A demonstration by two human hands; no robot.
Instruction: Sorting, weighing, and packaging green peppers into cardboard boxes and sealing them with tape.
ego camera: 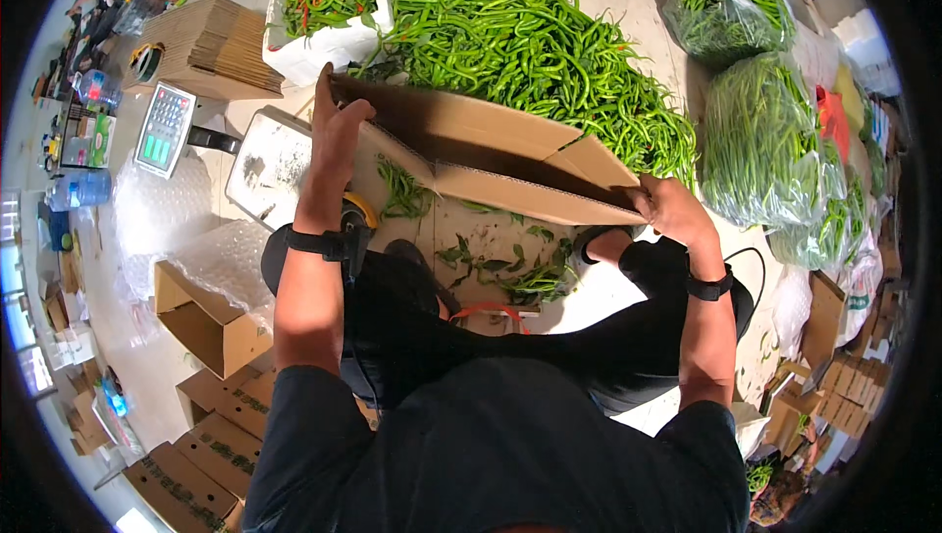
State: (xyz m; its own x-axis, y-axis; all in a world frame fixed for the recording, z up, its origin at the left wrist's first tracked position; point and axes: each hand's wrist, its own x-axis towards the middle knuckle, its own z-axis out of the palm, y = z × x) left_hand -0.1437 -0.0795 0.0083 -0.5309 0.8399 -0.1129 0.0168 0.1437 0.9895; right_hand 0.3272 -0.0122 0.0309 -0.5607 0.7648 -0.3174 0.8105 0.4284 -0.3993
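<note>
Between my two hands is a cardboard box point(508, 194), its panels partly spread and its inside in shadow. My left hand point(338, 124) grips the box's left end, with the thumb on one edge. At the opposite end, my right hand point(673, 210) pinches the right corner. Just beyond the box lies a broad heap of long green chili peppers point(515, 40), a few of them red. Left of that heap stands a white foam box point(324, 54) holding more green and red chilies. Loose leaves and chilies point(515, 268) are scattered on the floor between my feet.
A digital scale display point(165, 132) and its soiled platform point(268, 165) stand at left, near stacked flat cardboard point(221, 47). Bubble wrap point(165, 202) and an open carton point(213, 319) lie nearby. Printed cartons point(199, 467) sit lower left. Plastic bags of green vegetables point(762, 139) line the right.
</note>
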